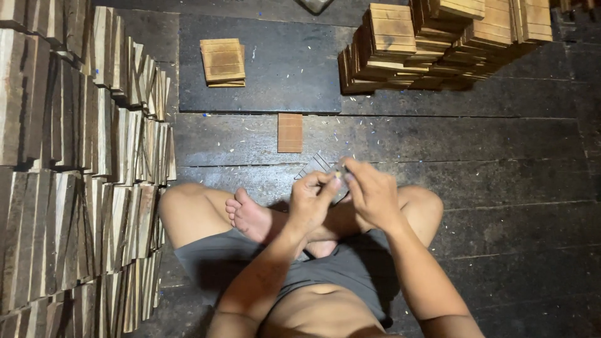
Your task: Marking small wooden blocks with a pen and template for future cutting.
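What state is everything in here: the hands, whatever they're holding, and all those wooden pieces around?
Left hand: closed on the small grey strip.
Right hand: fingers pinching the same strip.
Small grey strip: held up between both hands.
Single wooden piece: lying flat on the floor.
Small stack of wooden pieces: piled flat on the dark board.
Big pile: stacked flat.
Rows of pieces at left: standing on edge.

Dark plank floor [501,188], stacked wood pieces [75,175]

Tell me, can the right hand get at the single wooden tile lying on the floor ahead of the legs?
Probably yes: the tile lies alone on bare floorboards just beyond the right hand, nothing between.
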